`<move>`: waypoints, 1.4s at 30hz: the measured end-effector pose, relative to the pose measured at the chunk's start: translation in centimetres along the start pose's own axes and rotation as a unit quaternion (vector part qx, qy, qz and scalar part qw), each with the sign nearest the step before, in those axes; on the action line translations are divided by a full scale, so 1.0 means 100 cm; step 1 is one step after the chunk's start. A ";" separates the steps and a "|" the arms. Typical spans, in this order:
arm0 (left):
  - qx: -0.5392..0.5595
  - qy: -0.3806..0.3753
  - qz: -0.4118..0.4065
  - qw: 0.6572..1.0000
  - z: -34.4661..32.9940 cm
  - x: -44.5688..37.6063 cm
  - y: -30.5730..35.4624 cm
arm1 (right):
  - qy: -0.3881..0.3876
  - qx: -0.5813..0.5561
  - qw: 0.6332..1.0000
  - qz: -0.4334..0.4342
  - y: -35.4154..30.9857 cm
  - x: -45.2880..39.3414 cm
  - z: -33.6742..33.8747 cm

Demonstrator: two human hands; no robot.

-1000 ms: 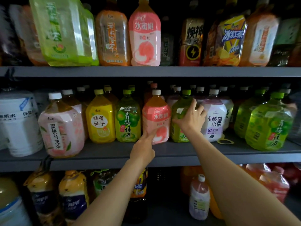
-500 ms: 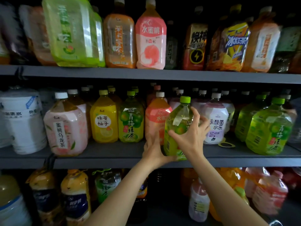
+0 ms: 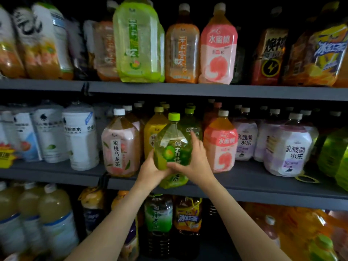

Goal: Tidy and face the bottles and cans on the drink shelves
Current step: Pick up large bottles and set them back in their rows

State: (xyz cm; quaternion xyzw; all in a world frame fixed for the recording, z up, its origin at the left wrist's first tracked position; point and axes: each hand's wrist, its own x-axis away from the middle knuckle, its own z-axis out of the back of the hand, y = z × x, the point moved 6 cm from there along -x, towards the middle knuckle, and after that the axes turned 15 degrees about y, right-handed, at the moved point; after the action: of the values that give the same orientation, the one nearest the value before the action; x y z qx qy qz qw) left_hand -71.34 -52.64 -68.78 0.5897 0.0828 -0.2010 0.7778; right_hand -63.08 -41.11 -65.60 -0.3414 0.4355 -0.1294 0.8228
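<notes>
A large green tea bottle (image 3: pixel 172 146) with a lime cap is held upright in front of the middle shelf (image 3: pixel 263 187), its base past the shelf's front edge. My left hand (image 3: pixel 150 171) grips its lower left side. My right hand (image 3: pixel 195 162) wraps its right side, fingers reaching up the label. Behind it stand a yellow honey-citrus bottle (image 3: pixel 154 132) and another green bottle (image 3: pixel 190 123). A pink peach bottle (image 3: pixel 220 146) stands just to the right and a peach oolong bottle (image 3: pixel 120 146) to the left.
White water bottles (image 3: pixel 81 136) fill the middle shelf's left; lilac-label bottles (image 3: pixel 290 149) and green bottles (image 3: pixel 333 149) its right. A loose plastic ring (image 3: pixel 307 178) lies on the shelf. The top shelf (image 3: pixel 188 89) and the bottom row hold more large bottles.
The green bottle has been pulled off the shelf and carried leftward, now in front of the yellow and green bottles. Both hands have closed round it. The view has shifted left.
</notes>
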 end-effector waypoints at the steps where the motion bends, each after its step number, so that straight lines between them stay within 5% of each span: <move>1: -0.011 0.004 -0.002 1.000 0.006 -0.003 -0.003 | -0.035 -0.012 0.999 -0.025 0.003 0.001 -0.008; 14: -0.042 0.005 0.000 0.999 0.021 -0.015 -0.008 | -0.120 -0.088 0.968 -0.203 0.038 0.013 -0.053; 28: -0.250 0.152 -0.034 0.956 0.024 0.011 0.012 | -0.164 -0.158 0.953 -0.201 0.054 0.016 -0.047; 37: -0.119 -0.052 -0.042 0.991 -0.025 0.007 0.029 | -0.045 -0.052 0.986 -0.154 0.070 0.008 0.016; 42: -0.081 -0.090 -0.054 0.991 -0.033 0.000 0.031 | -0.021 -0.032 0.991 -0.126 0.062 0.000 0.015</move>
State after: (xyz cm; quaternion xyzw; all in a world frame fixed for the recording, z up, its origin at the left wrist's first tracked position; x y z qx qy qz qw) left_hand -69.71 -48.83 -67.01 0.4990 0.0608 -0.2877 0.8152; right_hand -62.35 -35.91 -69.17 -0.4225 0.3757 -0.2108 0.7974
